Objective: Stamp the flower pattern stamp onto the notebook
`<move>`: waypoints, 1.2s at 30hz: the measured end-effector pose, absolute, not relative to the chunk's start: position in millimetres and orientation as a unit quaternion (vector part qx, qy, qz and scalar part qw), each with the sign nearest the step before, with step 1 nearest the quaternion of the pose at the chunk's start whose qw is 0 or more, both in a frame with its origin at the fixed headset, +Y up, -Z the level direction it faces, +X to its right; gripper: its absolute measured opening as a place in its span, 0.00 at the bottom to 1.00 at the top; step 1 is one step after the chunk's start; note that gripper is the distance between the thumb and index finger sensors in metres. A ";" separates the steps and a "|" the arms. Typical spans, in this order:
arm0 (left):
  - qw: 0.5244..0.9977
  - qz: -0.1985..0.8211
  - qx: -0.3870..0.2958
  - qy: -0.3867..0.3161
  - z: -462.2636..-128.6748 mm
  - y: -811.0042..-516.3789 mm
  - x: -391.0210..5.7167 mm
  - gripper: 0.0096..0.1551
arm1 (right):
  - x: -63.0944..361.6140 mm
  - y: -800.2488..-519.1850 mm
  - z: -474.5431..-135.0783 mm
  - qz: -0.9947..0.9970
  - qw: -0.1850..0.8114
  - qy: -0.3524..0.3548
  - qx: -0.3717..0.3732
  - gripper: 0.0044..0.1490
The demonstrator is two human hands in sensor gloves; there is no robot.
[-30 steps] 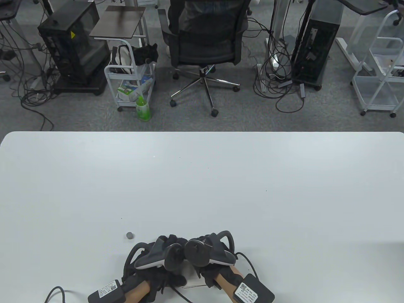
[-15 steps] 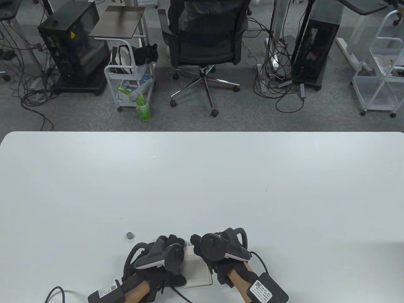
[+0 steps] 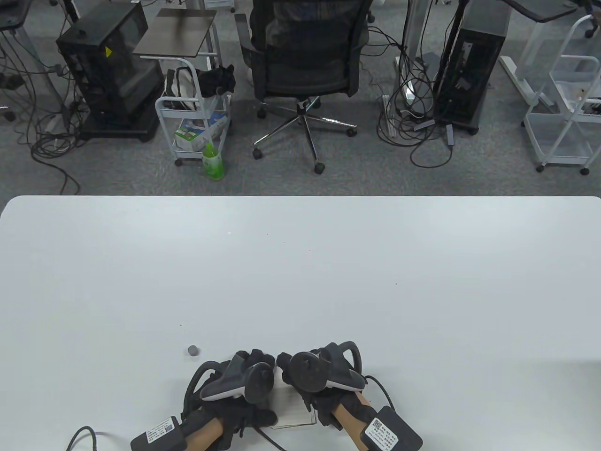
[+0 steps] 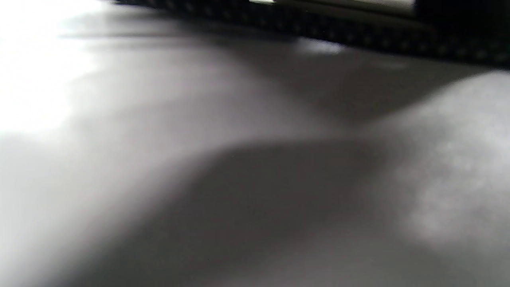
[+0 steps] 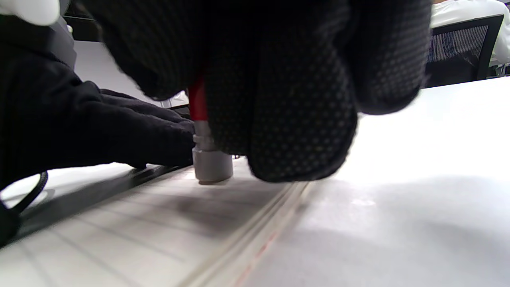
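An open lined notebook (image 3: pixel 293 412) lies at the table's near edge, mostly hidden under both hands. It fills the bottom left of the right wrist view (image 5: pixel 119 239). My right hand (image 3: pixel 284 365) grips a stamp (image 5: pixel 210 161) with a red body and a grey base. The stamp stands upright with its base down on the lined page. My left hand (image 3: pixel 256 361) rests on the notebook's left part, its fingers (image 5: pixel 131 131) lying flat beside the stamp. The left wrist view is blurred, showing only a pale surface.
A small grey cap (image 3: pixel 193 350) lies on the white table (image 3: pixel 300 272) just left of the hands. An office chair (image 3: pixel 305 61) and a white cart (image 3: pixel 195 122) stand on the floor beyond the far edge.
My right hand swung out to the right, uncovering the page, then came back a little to the left over it. The left hand has not moved.
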State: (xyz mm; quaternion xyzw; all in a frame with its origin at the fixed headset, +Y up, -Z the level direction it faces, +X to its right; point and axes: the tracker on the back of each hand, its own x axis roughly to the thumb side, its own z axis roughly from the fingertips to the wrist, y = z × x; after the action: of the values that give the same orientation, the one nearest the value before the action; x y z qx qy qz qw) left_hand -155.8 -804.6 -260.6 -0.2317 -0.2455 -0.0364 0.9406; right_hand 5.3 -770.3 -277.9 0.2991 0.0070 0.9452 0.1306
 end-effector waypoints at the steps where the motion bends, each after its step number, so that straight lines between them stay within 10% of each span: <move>1: 0.941 -0.036 -0.232 -0.245 -260.6 -804.6 -155.8 0.68 | 5.0 -770.7 -277.9 0.945 0.131 0.007 0.299 0.28; 36: 0.941 -0.039 -0.232 -0.245 -260.6 -804.4 -155.9 0.68 | -7.7 -777.0 -277.8 0.948 0.120 0.030 0.292 0.26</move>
State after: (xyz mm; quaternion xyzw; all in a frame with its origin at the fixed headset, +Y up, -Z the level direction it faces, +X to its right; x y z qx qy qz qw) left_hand -155.9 -804.4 -260.6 -0.2318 -0.2447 -0.0388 0.9407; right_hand -7.7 -777.0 -277.8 0.2922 0.0305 0.9483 0.1199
